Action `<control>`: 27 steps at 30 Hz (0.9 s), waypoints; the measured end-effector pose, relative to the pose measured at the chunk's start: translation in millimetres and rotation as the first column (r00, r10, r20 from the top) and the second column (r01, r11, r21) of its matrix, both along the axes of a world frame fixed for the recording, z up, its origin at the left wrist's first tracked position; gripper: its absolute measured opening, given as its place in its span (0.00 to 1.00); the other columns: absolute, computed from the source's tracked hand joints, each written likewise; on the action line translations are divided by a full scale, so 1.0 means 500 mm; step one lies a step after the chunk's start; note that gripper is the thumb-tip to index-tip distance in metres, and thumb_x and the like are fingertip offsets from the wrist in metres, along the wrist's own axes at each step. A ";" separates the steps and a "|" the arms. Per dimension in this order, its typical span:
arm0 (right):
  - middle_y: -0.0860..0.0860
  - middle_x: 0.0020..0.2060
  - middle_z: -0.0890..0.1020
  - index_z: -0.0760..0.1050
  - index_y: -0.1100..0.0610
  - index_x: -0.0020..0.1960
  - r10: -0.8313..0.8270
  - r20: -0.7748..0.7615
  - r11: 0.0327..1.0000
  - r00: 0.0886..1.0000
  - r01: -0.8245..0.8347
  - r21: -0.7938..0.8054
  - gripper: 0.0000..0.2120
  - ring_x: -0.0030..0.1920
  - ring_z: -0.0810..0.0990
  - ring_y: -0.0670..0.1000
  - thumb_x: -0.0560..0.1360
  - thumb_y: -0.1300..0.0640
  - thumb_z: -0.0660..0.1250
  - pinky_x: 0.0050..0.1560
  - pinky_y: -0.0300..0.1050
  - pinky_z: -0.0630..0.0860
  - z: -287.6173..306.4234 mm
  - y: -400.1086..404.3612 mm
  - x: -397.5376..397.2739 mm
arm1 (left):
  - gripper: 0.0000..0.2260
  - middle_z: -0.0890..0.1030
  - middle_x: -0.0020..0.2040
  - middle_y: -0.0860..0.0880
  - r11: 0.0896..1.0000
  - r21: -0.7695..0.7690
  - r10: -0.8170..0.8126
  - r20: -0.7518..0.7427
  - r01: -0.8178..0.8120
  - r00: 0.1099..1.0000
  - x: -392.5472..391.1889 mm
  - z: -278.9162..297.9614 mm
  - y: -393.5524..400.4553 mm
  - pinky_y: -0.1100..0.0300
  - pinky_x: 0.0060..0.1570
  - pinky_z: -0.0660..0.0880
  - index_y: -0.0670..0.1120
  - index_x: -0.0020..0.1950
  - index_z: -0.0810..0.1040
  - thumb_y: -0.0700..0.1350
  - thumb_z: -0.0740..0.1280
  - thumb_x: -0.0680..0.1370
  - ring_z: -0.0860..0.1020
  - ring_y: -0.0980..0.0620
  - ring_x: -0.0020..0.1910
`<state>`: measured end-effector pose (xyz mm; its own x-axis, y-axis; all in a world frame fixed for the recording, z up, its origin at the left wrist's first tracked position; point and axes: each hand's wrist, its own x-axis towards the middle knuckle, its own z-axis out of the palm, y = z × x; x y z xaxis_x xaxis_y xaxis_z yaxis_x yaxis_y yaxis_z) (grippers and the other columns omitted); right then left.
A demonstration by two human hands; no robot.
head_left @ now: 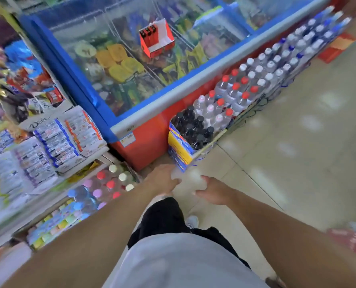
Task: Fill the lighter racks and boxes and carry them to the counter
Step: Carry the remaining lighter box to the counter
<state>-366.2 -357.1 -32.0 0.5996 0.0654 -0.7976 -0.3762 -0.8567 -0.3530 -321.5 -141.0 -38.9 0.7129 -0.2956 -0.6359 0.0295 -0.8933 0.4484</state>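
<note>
Three lighters [148,35], seemingly, in red box [159,47].

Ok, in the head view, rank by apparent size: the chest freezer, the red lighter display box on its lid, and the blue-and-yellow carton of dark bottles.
1. chest freezer, by far the largest.
2. blue-and-yellow carton of dark bottles.
3. red lighter display box.
The carton sits nearer the camera, so its lead over the box is unsure.

Shop: stocked freezer [131,125], bottled drinks [256,80]
</note>
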 end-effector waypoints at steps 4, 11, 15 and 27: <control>0.52 0.68 0.76 0.64 0.53 0.76 0.101 0.052 0.994 0.994 -0.103 0.030 0.37 0.64 0.77 0.53 0.74 0.38 0.70 0.60 0.43 0.73 0.008 0.000 0.145 | 0.24 0.72 0.73 0.41 0.995 -0.045 0.091 0.013 -0.090 0.996 0.062 0.001 -0.018 0.53 0.70 0.64 0.40 0.73 0.72 0.54 0.65 0.82 0.69 0.42 0.73; 0.53 0.75 0.69 0.62 0.56 0.78 0.286 0.204 0.958 0.936 -0.283 -0.045 0.34 0.72 0.70 0.53 0.78 0.45 0.68 0.69 0.44 0.66 0.035 0.043 0.437 | 0.22 0.73 0.74 0.44 0.905 -0.272 0.401 0.292 -0.326 0.868 0.282 0.016 -0.017 0.56 0.72 0.62 0.44 0.74 0.73 0.46 0.69 0.80 0.69 0.45 0.73; 0.53 0.66 0.78 0.73 0.55 0.70 0.296 0.373 0.955 0.879 -0.278 -0.103 0.21 0.67 0.75 0.56 0.80 0.48 0.65 0.64 0.48 0.71 0.044 0.086 0.618 | 0.21 0.74 0.72 0.46 0.866 -0.324 0.487 0.378 -0.381 0.787 0.454 0.013 -0.005 0.51 0.72 0.67 0.45 0.72 0.74 0.44 0.69 0.79 0.70 0.45 0.72; 0.51 0.68 0.75 0.66 0.56 0.75 -0.107 0.480 0.993 0.871 0.066 0.102 0.25 0.56 0.81 0.52 0.80 0.54 0.68 0.53 0.45 0.80 0.061 0.121 1.008 | 0.42 0.60 0.80 0.45 0.754 -0.283 0.653 0.236 -0.592 0.719 0.825 0.023 0.036 0.47 0.74 0.67 0.48 0.83 0.51 0.48 0.73 0.77 0.60 0.44 0.79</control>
